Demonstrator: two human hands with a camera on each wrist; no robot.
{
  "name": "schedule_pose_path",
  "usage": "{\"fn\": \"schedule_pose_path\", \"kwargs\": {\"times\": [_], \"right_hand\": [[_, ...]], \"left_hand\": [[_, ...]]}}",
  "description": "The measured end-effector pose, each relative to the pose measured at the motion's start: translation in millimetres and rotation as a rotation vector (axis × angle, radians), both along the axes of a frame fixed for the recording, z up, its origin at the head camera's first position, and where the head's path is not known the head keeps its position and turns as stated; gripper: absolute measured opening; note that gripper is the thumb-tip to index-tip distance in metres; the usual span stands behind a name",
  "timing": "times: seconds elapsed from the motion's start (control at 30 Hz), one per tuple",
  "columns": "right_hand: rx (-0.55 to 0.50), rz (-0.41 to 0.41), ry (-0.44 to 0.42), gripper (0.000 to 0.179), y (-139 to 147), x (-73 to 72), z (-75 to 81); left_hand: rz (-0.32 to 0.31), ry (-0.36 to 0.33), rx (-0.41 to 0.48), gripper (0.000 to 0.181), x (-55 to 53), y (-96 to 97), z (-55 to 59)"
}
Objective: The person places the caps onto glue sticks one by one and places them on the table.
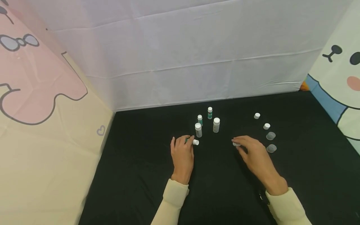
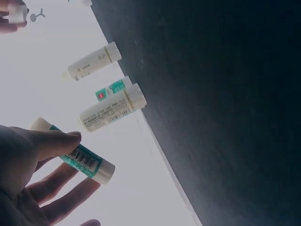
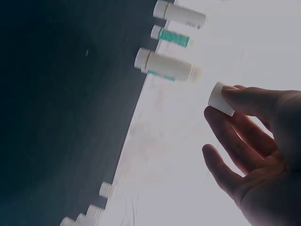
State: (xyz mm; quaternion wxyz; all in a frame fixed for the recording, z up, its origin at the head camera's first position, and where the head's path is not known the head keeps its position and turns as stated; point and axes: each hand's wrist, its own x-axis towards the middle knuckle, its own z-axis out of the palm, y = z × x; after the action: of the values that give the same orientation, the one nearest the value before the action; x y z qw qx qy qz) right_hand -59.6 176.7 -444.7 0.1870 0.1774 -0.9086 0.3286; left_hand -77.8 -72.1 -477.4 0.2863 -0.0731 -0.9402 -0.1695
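In the head view my left hand [image 1: 182, 154] grips a small tube with a teal label; its white end [image 1: 196, 142] points right. The left wrist view shows this tube [image 2: 83, 160] pinched between thumb and fingers, its barcode visible. To the right, my right hand [image 1: 254, 156] pinches a small white cap [image 3: 221, 99] between thumb and fingertips, held above the black surface. Just beyond my left hand stand a larger white-capped bottle [image 1: 198, 130] and a second one [image 1: 216, 125]. Two small teal-labelled tubes stand behind them, one nearer [image 1: 200, 120] and one farther [image 1: 210, 113].
Right of my right hand lie two white caps, a farther one [image 1: 257, 116] and a nearer one [image 1: 266, 126]. Two translucent caps, upper [image 1: 271, 136] and lower [image 1: 271, 148], lie close by. A black cloth [image 1: 135, 168] covers the table; a white fabric wall [image 1: 180, 62] rises behind.
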Motion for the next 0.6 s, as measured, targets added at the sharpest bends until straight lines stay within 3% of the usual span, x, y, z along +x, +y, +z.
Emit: {"fn": "schedule_pose_path", "kwargs": {"times": [0.3,0.6], "right_hand": [[0.006,0.055,-0.035,0.030,-25.2,-2.7,-4.7],[-0.019,0.087,-0.002,0.032,-41.9,-1.8,-7.1]], "left_hand": [[-0.022,0.011,-0.040,0.027,4.0,10.3,-2.0],[-0.031,-0.008,-0.071,0.026,4.4,16.5,-2.2]]}}
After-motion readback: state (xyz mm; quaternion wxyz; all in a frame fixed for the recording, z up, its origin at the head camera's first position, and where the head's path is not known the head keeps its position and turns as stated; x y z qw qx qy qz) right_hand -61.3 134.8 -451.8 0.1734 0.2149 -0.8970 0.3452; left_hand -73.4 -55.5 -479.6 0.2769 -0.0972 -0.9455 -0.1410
